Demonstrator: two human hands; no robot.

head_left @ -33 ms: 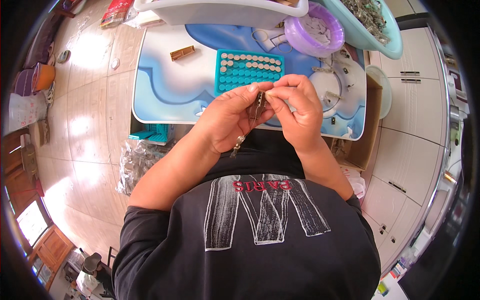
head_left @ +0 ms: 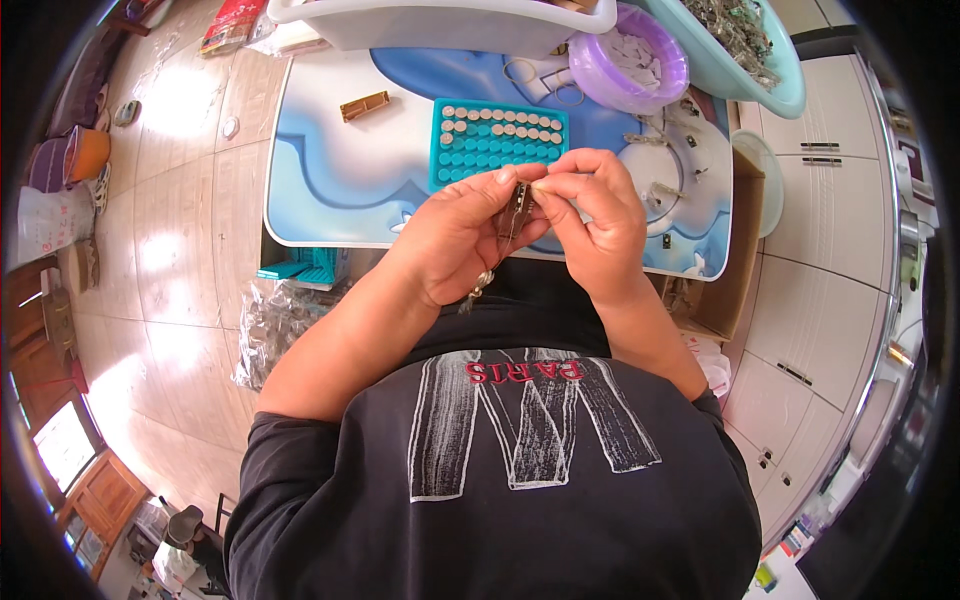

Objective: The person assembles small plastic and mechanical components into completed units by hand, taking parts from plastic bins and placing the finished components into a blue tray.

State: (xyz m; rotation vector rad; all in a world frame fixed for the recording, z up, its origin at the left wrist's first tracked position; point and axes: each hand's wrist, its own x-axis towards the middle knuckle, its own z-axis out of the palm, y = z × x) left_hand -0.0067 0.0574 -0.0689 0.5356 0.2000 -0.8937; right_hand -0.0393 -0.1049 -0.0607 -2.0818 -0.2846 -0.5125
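Note:
Over the table's near edge, my left hand [head_left: 450,230] grips a small dark strip-shaped piece [head_left: 516,212] with shiny spots along its edge. A short beaded strand [head_left: 482,285] hangs below that hand; I cannot see clearly how it joins the piece. My right hand [head_left: 598,215] meets it from the right, thumb and forefinger pinched at the piece's upper end. Whatever lies between those fingertips is too small to tell. Just beyond both hands lies a teal tray [head_left: 436,150] with rows of round cells, several holding pale round discs [head_left: 505,115].
A brown open box-like piece [head_left: 364,106] lies at the table's [head_left: 320,190] far left. At the back stand a white bin [head_left: 440,28], a purple lined tub [head_left: 668,85] and a pale teal basin [head_left: 790,85] of tangled pieces. Small clear-and-dark pieces [head_left: 665,192] lie scattered at the right.
The beaded strand's hanging end has shifted slightly upward. Both hands keep nearly the same place and grip.

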